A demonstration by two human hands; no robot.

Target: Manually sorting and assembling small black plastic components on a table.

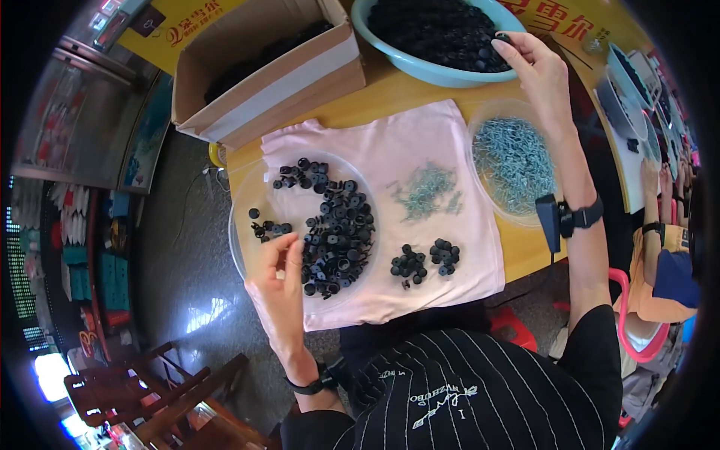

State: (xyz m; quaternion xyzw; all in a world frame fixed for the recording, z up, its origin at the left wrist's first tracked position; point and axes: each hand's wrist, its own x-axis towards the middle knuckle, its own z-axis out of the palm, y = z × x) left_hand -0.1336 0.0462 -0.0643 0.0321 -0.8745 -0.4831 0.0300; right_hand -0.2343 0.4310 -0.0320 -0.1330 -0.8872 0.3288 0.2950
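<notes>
Your right hand [534,66] hides its fingertips among the black parts in the blue basin [420,69], whose far rim is cut off. The cardboard box [262,71] hides most of its dark contents.

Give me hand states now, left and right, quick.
Left hand: fingers pinched at the clear dish of black parts; whether it holds one cannot be told.
Right hand: fingers curled onto black pieces in the blue basin; grasp unclear.

2 clear dishes [244,225], 1 blue basin [390,52], 1 cardboard box [285,82], 1 pink cloth [457,225], 2 hands [279,285].
</notes>
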